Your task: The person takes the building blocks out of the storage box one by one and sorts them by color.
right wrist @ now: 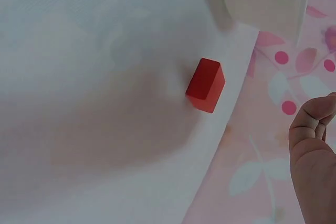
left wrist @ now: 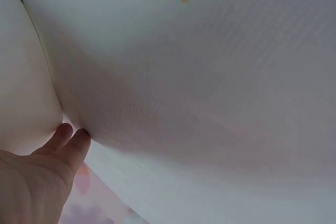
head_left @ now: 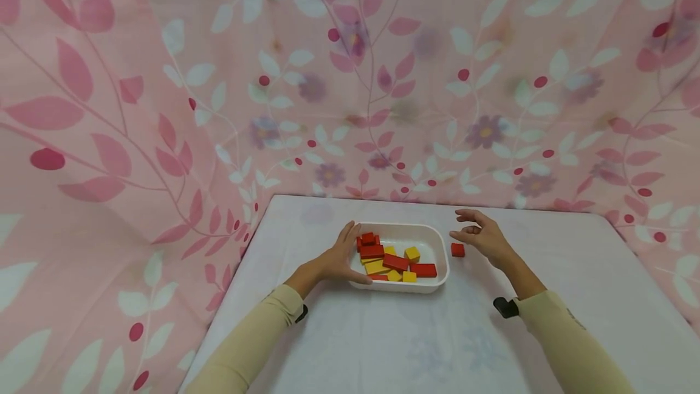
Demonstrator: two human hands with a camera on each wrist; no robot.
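A white plastic tub (head_left: 443, 260) stands on the cloth-covered table with several red and yellow blocks in it. My left hand (head_left: 335, 260) holds the tub's left end, thumb along the front rim and fingers at the back corner. In the left wrist view, two fingertips of the left hand (left wrist: 42, 177) touch the pale wall. To the right of the tub, a single red block (head_left: 457, 250) lies on the cloth, also seen as a red block (right wrist: 206, 85) in the right wrist view. Just above and beyond it hovers my right hand (head_left: 483, 239), thumb and fingers apart, holding nothing.
White cloth (head_left: 383, 339) with faint flower prints covers the table. A pink floral curtain (head_left: 372, 108) hangs behind the table and along its left side. Dark wrist devices (head_left: 505, 307) sit at both sleeve cuffs.
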